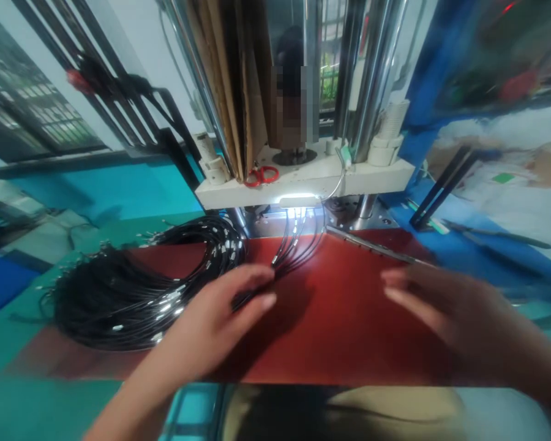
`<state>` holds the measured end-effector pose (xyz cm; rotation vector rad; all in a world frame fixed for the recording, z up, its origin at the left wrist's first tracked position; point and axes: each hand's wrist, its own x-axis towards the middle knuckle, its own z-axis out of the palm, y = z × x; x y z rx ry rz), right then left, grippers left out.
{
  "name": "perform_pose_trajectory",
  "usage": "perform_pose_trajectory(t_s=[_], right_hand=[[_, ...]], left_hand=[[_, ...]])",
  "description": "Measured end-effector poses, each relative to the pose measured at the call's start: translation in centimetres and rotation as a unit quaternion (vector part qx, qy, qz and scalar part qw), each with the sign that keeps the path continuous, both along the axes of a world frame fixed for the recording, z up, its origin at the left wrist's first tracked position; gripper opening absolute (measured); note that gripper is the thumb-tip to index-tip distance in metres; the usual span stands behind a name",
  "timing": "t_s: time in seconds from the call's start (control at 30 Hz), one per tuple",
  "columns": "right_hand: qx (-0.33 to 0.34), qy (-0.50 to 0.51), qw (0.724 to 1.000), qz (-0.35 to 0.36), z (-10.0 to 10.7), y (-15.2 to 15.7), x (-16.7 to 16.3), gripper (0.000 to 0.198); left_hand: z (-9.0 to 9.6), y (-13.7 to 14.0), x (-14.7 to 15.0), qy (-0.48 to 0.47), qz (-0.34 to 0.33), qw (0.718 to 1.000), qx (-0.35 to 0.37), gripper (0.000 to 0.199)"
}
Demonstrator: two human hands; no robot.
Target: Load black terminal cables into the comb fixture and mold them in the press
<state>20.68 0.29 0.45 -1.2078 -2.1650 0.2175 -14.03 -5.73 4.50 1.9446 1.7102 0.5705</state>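
Note:
Black cables (305,251) with small metal and white fittings curve out from under the lit press plate towards me. My left hand (224,312) is closed around their near ends, with thumb and fingers on either side. To its left lies a large coiled bundle of black cables (119,294) with silvery ferrules and white tags. My right hand (441,300), blurred, hovers over the red mat's right side, holding nothing visible. Its thumb stands slightly apart from its fingers. Nearest to it is a thin metal rod (376,247), running from the press towards the right.
Ahead stands a press with a thick white plate (257,193) on steel columns. Red-handled scissors (262,176) and cardboard (239,92) rest on it. The red mat (330,331) covers the work surface. To the right are a blue table (500,251) and tweezers-like tools. A person is behind the press.

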Motion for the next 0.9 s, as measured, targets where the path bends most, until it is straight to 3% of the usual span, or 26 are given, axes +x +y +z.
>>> perform_pose_trajectory(t_s=[0.1, 0.23, 0.4, 0.5, 0.57, 0.6, 0.67, 0.77, 0.83, 0.9], right_hand=[[0.037, -0.103, 0.994, -0.017, -1.2, 4.8, -0.9, 0.037], [0.056, -0.152, 0.987, 0.008, -3.5, 9.1, -0.5, 0.033], [0.066, -0.177, 0.982, -0.019, -4.8, 11.3, 1.4, 0.032], [0.112, -0.184, 0.976, -0.03, -4.0, 10.2, -0.7, 0.031], [0.07, -0.163, 0.981, 0.078, -3.1, 8.1, -3.9, 0.028], [0.014, -0.157, 0.975, 0.155, -2.6, 6.8, -5.8, 0.027], [-0.034, -0.135, 0.959, 0.246, -1.9, 4.5, -9.7, 0.026], [-0.015, -0.131, 0.954, 0.271, -1.8, 2.9, -14.4, 0.026], [0.001, -0.136, 0.958, 0.253, -2.4, 3.0, -16.5, 0.025], [0.02, -0.137, 0.961, 0.238, -3.4, 3.3, -17.9, 0.026]], left_hand=[[-0.9, 4.0, 1.9, 0.101, 0.022, 0.988, 0.118, 0.045], [-3.8, 4.3, 2.4, 0.184, -0.013, 0.968, 0.172, 0.056], [-6.5, 3.3, 1.7, 0.264, 0.009, 0.942, 0.205, 0.048], [-6.8, 3.5, 1.7, 0.28, -0.001, 0.938, 0.203, 0.043], [-6.5, 3.4, 1.9, 0.267, -0.005, 0.94, 0.211, 0.041], [-6.1, 3.2, 2.1, 0.249, -0.006, 0.944, 0.217, 0.04], [-4.9, 2.7, 1.9, 0.187, -0.01, 0.954, 0.235, 0.036], [-2.4, 2.0, -0.5, 0.109, -0.012, 0.961, 0.254, 0.03], [-0.8, 2.2, -4.4, 0.128, 0.002, 0.964, 0.234, 0.027], [0.1, 2.6, -9.7, 0.179, 0.029, 0.97, 0.16, 0.034]])
